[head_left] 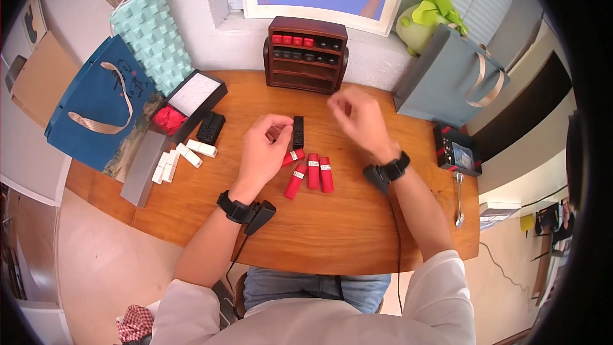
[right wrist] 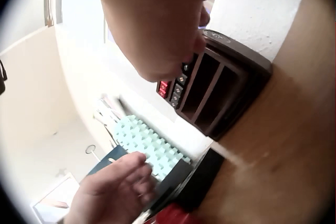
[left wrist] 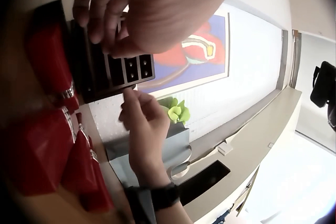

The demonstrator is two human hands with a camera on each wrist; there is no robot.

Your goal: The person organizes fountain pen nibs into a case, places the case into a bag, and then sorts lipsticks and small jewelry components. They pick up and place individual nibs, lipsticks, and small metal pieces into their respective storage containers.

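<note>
My left hand [head_left: 263,150] hovers over the table with loosely curled fingers. No object shows in it. Just right of its fingertips lies a slim black box [head_left: 298,133]. Several slim red boxes [head_left: 313,171] with white labels lie below that, nearest the left wrist. My right hand [head_left: 364,121] is raised in front of a dark wooden rack [head_left: 305,83], its fingers bent and nothing visible between them. In the right wrist view the back of this hand covers part of the rack. Small red and black square ends fill the rack's upper shelves.
Several white boxes [head_left: 189,155] and a black block of boxes [head_left: 211,129] lie at left, beside an open gift box [head_left: 198,96] and blue bag [head_left: 96,108]. At right stand a grey bag [head_left: 447,76], a black box [head_left: 456,150] and a metal spoon-like tool [head_left: 459,201].
</note>
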